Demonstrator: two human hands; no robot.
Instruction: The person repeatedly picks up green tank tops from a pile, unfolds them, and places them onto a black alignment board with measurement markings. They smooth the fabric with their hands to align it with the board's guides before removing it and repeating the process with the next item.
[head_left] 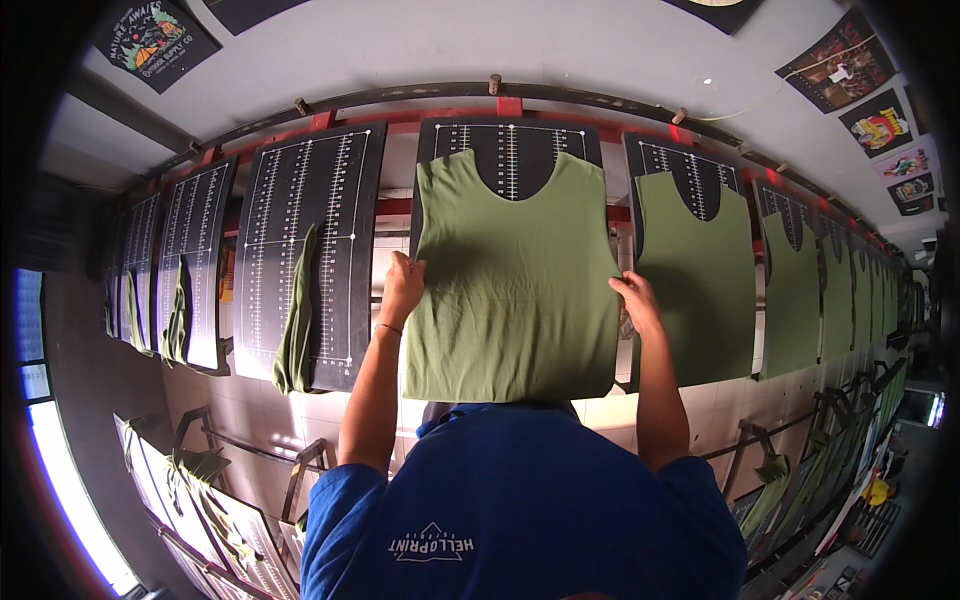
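Head view: the person's left hand (403,289), at nine o'clock of the frame's centre, pinches the left edge of an olive-green sleeveless shirt (515,290), while the right hand (637,301), at three o'clock, grips the opposite edge. The garment lies spread flat over a black printing board with white ruler markings (512,150), its scooped neckline at twelve o'clock baring the centre scale.

Uneven pull from either hand could likely drag the fabric off-centre against that scale; faint wrinkles toward six o'clock might set into creases if the lower hem is left slack.

A neighbouring board (310,240) at ten o'clock carries a green shirt bunched into a narrow hanging strip (298,320). At two o'clock another green shirt (700,280) lies smooth on its own board, with more receding beyond. Printed dark shirts (860,70) are pinned on the wall at one o'clock. A person in a blue shirt (520,500) fills six o'clock.
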